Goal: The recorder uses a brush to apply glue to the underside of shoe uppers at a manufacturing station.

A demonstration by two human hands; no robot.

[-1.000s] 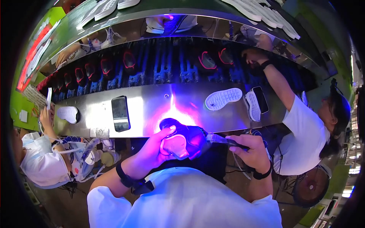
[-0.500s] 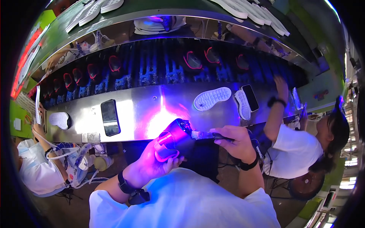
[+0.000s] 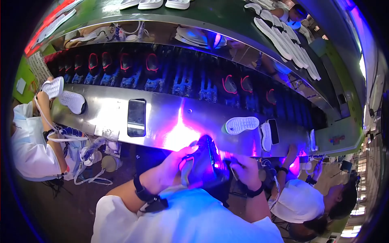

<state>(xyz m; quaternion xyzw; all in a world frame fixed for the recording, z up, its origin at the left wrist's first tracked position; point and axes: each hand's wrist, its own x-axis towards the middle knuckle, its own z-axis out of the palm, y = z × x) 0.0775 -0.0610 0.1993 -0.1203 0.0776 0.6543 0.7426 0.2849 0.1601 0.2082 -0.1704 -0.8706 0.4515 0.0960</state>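
My left hand (image 3: 168, 170) grips a dark shoe upper (image 3: 206, 164) at its side, just above my lap at the bench edge. The upper is tilted, and purple light falls on it. In my right hand (image 3: 246, 173) is a brush (image 3: 225, 155), its handle between closed fingers. The pale brush end lies against or close by the upper's right side; blur hides which. Ahead of my hands, on the metal bench (image 3: 162, 105), a white shoe sole (image 3: 242, 125) lies to the right and a black phone (image 3: 136, 117) to the left.
Behind the bench runs a dark conveyor (image 3: 184, 87) carrying several red-edged shoe uppers. A green shelf (image 3: 219, 14) with white soles hangs above it. Another sole (image 3: 266, 137) and phone (image 3: 274, 131) lie at right. Co-workers sit at left (image 3: 34, 141) and right (image 3: 300, 200).
The view has swung, so the bench sits differently. My left hand has turned the upper more upright, and the brush has moved to its right side. The left co-worker's hand has raised a sole.
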